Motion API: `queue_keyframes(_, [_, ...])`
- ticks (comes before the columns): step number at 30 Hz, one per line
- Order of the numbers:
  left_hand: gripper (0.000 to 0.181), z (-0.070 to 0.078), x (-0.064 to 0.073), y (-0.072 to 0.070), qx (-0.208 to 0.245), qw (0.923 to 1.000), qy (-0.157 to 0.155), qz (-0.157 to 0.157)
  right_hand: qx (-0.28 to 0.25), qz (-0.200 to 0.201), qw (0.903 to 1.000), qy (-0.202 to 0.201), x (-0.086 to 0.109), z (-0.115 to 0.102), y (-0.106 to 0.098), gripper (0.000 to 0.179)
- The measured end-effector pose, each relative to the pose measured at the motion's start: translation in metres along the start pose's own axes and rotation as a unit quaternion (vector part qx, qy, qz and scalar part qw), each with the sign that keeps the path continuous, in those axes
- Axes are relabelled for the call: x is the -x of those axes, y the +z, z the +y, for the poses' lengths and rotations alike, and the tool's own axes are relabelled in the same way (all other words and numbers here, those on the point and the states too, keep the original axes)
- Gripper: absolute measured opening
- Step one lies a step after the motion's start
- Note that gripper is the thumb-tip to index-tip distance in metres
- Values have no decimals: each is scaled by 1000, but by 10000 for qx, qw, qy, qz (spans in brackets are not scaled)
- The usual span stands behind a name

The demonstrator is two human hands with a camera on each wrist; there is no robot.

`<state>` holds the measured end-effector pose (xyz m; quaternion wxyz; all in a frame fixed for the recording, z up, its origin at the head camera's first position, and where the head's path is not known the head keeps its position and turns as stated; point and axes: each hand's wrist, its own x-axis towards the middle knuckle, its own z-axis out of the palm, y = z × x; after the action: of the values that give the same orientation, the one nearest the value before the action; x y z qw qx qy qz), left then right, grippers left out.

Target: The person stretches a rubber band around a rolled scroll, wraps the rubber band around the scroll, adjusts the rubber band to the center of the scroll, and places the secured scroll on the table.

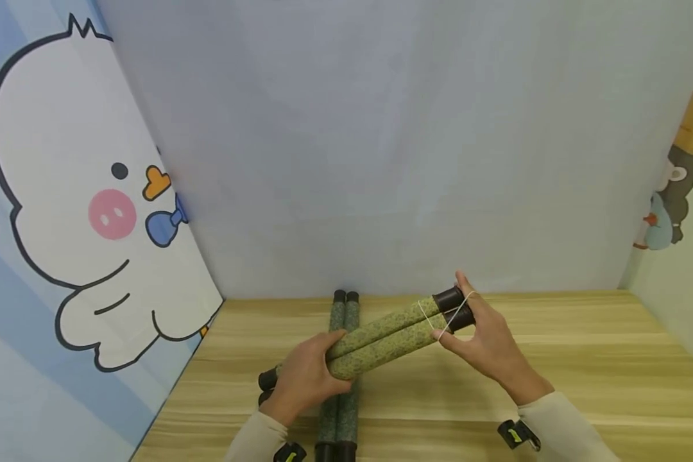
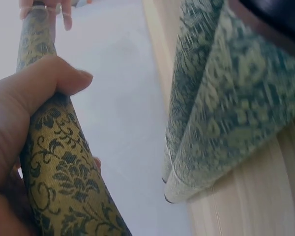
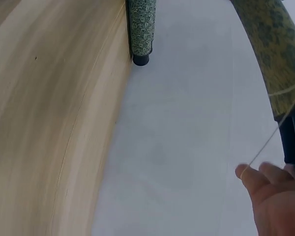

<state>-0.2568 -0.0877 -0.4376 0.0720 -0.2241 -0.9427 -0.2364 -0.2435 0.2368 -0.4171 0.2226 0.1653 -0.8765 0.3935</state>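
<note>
My left hand [image 1: 308, 372] grips a scroll of two side-by-side rolls [image 1: 393, 350], yellow-green patterned brocade with black end caps, around its middle. It is held slantwise, right end higher. At that end my right hand [image 1: 487, 340] spreads thumb and finger, stretching a thin white elastic band [image 1: 456, 314] past the caps. Part of the band lies across the brocade. In the right wrist view the band [image 3: 265, 143] is hooked over a fingertip; the other fingers are close by the black caps. A similar green scroll [image 1: 351, 316] lies beneath on the table, partly hidden.
The wood-grain table [image 1: 583, 359] reaches back to a pale grey curtain [image 1: 381, 160]. A cartoon-printed panel [image 1: 46, 160] stands at the left, and a pale wall with another cartoon figure [image 1: 678, 192] at the right.
</note>
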Motion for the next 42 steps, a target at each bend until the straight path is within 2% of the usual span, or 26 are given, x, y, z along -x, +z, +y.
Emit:
queue_keyframes(5, [87, -6, 3, -5, -555, 9980, 259, -139, 190, -897, 9954, -286, 1, 4, -10, 105])
queue_keyframes(8, [88, -9, 3, -6, -904, 9939, 620, -110, 370, -1423, 9880, -478, 2, 4, -16, 103])
queue_keyframes(12, [90, -11, 3, -6, -1089, 9865, 1220, 32, 744, -2261, 9696, -562, 2, 0, -26, 90])
queue_keyframes(15, [92, -12, 1, -6, -1319, 9787, 1566, 155, 934, -2900, 9507, -586, 1, -5, -30, 79])
queue_keyframes(20, [93, -10, -1, -5, -1759, 9656, 1889, 305, 1054, -3521, 9280, -611, -1, -10, -32, 75])
queue_keyframes(23, [93, -8, -1, -6, -1805, 9630, 1972, 354, 929, -3798, 9190, -509, -2, -11, -33, 75])
queue_keyframes(29, [93, -7, -2, -4, -1776, 9610, 2071, 455, 303, -4114, 9103, -345, -4, -8, -35, 73])
queue_keyframes(34, [94, -11, -1, -5, -1724, 9605, 2112, 567, -558, -4357, 8983, 28, -7, -3, -36, 60])
queue_keyframes(37, [94, -13, -1, -6, -1608, 9625, 2101, 592, -1121, -4269, 8970, 232, -7, 0, -38, 51])
queue_keyframes(39, [93, -13, -1, -6, -1496, 9643, 2091, 630, -1619, -4192, 8925, 394, -6, 3, -40, 49])
queue_keyframes(41, [93, -13, -1, -5, -1379, 9660, 2083, 663, -2398, -4141, 8757, 643, -5, 6, -42, 52])
queue_keyframes(42, [92, -12, -2, -5, -1320, 9666, 2087, 686, -2797, -4127, 8628, 836, -4, 8, -42, 54])
